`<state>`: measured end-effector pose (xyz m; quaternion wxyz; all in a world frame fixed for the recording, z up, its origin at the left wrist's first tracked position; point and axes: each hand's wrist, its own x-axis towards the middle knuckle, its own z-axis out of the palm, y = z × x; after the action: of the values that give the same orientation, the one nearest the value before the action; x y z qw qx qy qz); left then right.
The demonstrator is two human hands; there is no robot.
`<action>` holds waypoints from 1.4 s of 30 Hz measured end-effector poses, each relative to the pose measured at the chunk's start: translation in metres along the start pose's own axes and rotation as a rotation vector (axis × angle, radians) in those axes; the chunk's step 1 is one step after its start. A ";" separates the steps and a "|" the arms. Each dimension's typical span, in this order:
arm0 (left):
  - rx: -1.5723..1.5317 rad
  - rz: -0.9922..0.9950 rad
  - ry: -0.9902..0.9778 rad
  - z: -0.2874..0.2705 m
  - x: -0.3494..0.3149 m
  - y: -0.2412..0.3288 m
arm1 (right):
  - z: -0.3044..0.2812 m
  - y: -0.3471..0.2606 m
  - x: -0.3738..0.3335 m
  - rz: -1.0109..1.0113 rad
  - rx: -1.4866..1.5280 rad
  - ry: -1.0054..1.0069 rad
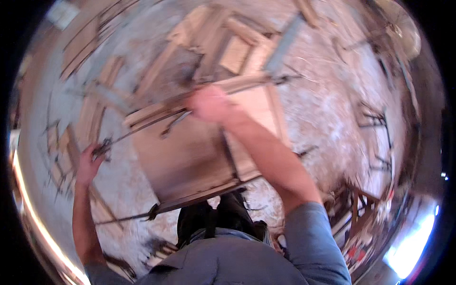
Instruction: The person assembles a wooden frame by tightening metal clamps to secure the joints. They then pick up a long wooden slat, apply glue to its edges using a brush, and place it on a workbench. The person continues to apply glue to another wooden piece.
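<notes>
A framed wooden panel (185, 156) lies in front of me, with a dark bar clamp along its near edge (199, 195) and another along its far rail. At the far clamp's left end, my left hand (88, 165) has its fingers closed around the bar clamp's end piece (103, 148). My right hand (209, 103), blurred by motion, is closed in a fist at the far wooden rail (156, 110). A thin grey metal rod with a dark end (175, 124) sticks out beside it, over the panel. What the fist grips is hidden.
Wooden frames and boards (237, 50) lie beyond the panel, with a grey-blue strip (283, 43) at their right. More boards (99, 102) are to the left. Dark metal pieces (377, 123) lie at the right, above a heap of wood scraps (356, 213). The floor is pale and dusty.
</notes>
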<state>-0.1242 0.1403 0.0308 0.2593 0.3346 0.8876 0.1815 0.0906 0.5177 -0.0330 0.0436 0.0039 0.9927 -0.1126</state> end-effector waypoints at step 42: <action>-0.058 0.133 -0.025 -0.002 0.020 -0.037 | -0.001 0.017 -0.001 -0.202 0.162 0.252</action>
<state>-0.1564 0.1273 0.0076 0.2674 0.3873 0.8546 0.2195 0.0921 0.5344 -0.0356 -0.0930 -0.0785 0.9733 -0.1947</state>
